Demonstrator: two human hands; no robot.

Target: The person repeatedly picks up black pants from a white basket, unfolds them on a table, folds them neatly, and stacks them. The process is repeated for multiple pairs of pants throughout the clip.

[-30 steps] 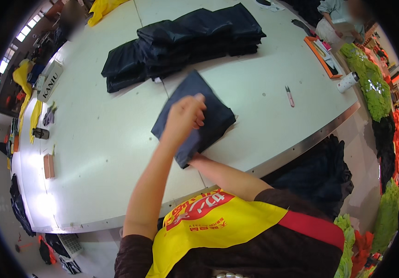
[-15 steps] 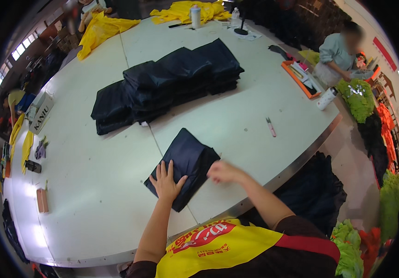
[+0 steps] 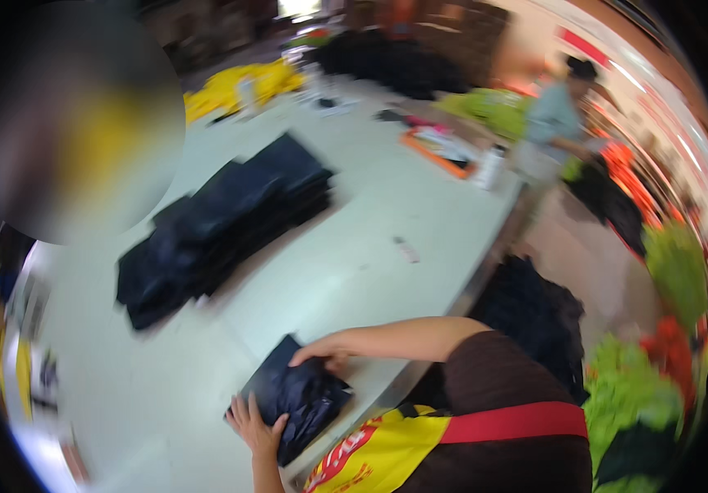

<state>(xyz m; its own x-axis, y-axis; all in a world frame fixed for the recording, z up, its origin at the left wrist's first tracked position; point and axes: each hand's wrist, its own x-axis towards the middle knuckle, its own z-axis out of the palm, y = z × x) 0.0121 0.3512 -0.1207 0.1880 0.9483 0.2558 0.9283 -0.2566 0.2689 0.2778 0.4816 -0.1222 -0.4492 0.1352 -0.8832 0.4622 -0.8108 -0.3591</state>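
Note:
A folded piece of dark, slightly shiny fabric lies near the table's front edge, its surface creased on the right. My left hand rests on its lower left side with fingers spread. Over its upper right side reaches my right hand, fingers bent around the fabric; the fingertips are partly hidden. Farther back, a long pile of similar folded dark pieces sits across the table.
The pale table holds small thread snips, an orange tray, a white bottle and yellow fabric. Dark cloth hangs or lies beyond the right edge. A person stands at the right.
The view has swung and blurred. The folded fabric is nearer the table edge and more rumpled. My right hand has moved from beside it onto its upper side; my left hand stays on it.

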